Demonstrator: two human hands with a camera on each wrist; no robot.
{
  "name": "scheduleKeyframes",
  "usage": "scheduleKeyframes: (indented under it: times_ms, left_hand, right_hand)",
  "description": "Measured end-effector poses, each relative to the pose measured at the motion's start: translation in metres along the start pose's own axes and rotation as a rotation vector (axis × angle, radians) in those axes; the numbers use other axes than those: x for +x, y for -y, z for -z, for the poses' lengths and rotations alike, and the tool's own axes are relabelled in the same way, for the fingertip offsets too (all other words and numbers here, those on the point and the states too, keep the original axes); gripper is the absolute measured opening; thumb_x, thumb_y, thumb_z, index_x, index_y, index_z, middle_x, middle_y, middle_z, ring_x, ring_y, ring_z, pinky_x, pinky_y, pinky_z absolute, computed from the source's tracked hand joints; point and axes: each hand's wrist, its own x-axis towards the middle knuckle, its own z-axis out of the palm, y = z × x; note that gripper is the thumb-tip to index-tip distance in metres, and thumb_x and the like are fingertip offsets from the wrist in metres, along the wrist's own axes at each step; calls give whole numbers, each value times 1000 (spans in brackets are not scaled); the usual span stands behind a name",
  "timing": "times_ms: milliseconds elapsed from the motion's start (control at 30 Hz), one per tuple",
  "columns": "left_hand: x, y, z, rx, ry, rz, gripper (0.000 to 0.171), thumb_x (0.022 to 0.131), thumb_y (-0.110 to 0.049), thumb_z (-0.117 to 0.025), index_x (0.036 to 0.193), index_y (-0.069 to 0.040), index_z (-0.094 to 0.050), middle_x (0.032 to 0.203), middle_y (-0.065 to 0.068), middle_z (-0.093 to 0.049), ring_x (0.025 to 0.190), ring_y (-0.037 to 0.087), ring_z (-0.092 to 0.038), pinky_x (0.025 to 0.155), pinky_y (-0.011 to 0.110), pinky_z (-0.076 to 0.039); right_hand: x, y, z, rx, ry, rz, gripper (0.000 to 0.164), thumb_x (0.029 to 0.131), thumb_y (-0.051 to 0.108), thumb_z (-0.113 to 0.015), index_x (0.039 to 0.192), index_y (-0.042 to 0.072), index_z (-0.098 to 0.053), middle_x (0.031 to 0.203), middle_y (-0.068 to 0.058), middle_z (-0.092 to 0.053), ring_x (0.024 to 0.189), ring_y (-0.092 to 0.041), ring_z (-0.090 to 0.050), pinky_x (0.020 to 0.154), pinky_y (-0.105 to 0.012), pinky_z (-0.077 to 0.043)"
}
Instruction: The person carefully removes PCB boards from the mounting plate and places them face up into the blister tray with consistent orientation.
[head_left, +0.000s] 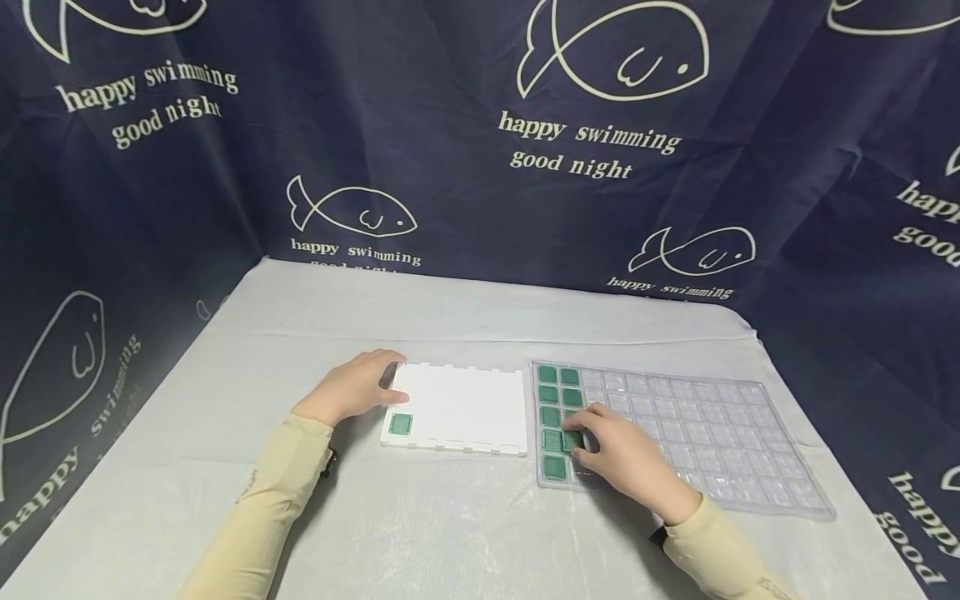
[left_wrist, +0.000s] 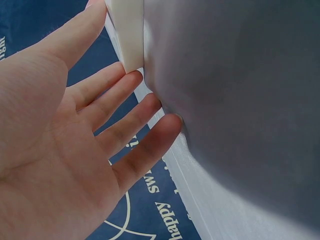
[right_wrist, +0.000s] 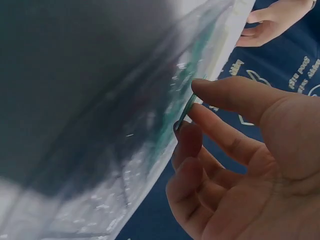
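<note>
At the left end of a flat white board, my left hand rests with its thumb over the top and its other fingers near the far corner. In the left wrist view the fingers are nearly straight, some touching the board's edge and the tabletop. One green square chip lies at the board's near left corner. Over the clear plastic tray, my right hand pinches a thin green square chip between thumb and fingers, tilted on edge. Several green chips fill the tray's left columns.
The tray's other pockets, to the right, are see-through. White cloth covers the table. Dark blue curtains with fish drawings and lettering hang behind and at both sides. The board and tray lie side by side with a narrow gap.
</note>
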Motion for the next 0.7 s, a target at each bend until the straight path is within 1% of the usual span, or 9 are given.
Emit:
scheduleKeyframes:
  times_ms: [133, 333, 533, 700]
  left_hand:
    - [0, 0, 1, -2, 4, 0, 69, 92, -38, -75, 146, -4, -50, 151, 19, -53, 141, 42, -48, 115, 61, -41]
    - [0, -1, 1, -2, 6, -3, 70, 91, -38, -76, 145, -4, -50, 150, 19, -54, 141, 42, -49, 115, 60, -42]
    - [1, -1, 1, -11, 4, -6, 69, 91, -37, -76, 146, -4, -50, 150, 19, -54, 140, 42, -49, 115, 60, -41]
    - [1, 0, 0, -14, 3, 1, 69, 91, -37, -76, 146, -4, -50, 150, 19, -54, 141, 42, -49, 115, 60, -41]
  right_hand:
    - [-1, -7, -3, 19, -4, 7, 31, 82, 15, -82, 111, 14, -73, 110, -3, -70, 100, -26, -70, 87, -50, -59]
    - [0, -11, -1, 53, -10, 22, 30, 82, 13, -81, 111, 14, -74, 108, -3, -71, 96, -23, -69, 85, -48, -59]
    - [1, -15, 1, 45, 1, 3, 29, 83, 15, -81, 111, 14, -74, 112, -4, -71, 103, -29, -71, 90, -52, -58]
    - [1, -15, 2, 40, 16, -11, 28, 83, 17, -82, 111, 15, -74, 113, -4, -71, 103, -28, -70, 89, -52, -58]
